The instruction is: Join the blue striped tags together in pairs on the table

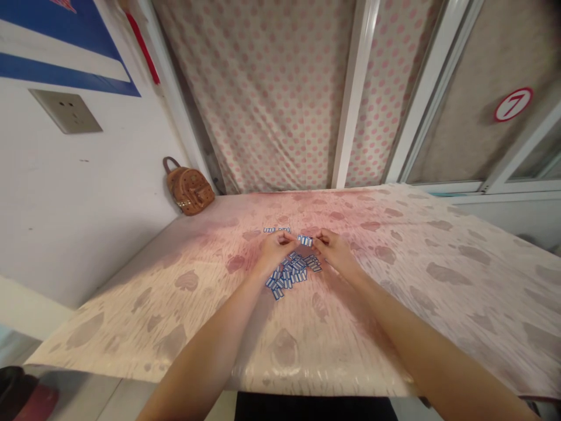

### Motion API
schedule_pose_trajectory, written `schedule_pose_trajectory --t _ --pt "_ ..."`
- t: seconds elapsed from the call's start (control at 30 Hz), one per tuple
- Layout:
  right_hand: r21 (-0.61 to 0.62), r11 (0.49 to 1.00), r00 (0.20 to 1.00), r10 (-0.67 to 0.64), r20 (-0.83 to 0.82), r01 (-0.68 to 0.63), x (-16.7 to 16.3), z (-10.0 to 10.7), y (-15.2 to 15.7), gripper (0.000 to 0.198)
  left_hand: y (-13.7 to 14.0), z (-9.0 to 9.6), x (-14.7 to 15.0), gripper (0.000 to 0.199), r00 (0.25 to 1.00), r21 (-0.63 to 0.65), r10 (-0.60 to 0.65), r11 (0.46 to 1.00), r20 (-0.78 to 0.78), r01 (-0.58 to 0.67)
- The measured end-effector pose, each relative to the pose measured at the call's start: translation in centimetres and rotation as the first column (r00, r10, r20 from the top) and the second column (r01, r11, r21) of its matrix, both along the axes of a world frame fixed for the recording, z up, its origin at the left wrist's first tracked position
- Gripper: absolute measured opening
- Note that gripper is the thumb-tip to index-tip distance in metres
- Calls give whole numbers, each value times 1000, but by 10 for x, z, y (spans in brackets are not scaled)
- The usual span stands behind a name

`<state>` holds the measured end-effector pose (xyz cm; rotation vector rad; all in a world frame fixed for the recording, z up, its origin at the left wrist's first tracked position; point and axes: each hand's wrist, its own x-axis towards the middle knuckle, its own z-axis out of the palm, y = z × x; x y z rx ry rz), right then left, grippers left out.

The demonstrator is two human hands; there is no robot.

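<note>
Between my two hands is a short strip of small blue-and-white pieces, held up just above the table. The right end of the strip is pinched in the thumb and fingers of my right hand. At the left end, my left hand is closed with its fingertips against the strip. Right below lies a loose pile of similar blue-edged pieces, partly overlapping. Beyond my left hand, a row of such pieces lies in a line on the table. Their exact kind is too small to make out.
A patterned tablecloth covers the table. A brown mini backpack stands at the back left against the wall. Behind the table are a polka-dot curtain and white-framed sliding panels. A wall socket is at left.
</note>
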<state>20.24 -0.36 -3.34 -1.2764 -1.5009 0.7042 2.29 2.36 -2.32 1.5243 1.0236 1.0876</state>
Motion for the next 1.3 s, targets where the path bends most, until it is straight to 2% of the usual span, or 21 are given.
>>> schedule_pose_trajectory --t 0.1,0.27,0.43,1.07,1.17,1.3 --pt "4 1000 1000 9 -18 -9 -2 1 0 12 1 -3 1 24 1000 14 2 1000 31 -3" --pt "-11 1000 999 21 -49 -22 -3 6 -1 27 1 -3 2 24 999 23 -12 1000 50 11" --pt "-19 999 999 29 -19 -30 -4 9 -5 20 1 -2 3 14 998 28 11 1000 65 -13" --pt "-15 998 994 61 -86 -62 -5 7 -2 18 -1 -1 2 19 1000 56 19 998 20 -20" --pt "-11 998 998 57 -32 -58 0 7 -2 17 3 -2 0 16 996 92 82 992 19 -84" --pt "0 1000 968 3 251 -3 11 10 -3 10 10 -4 -5 13 984 138 171 975 43 -175"
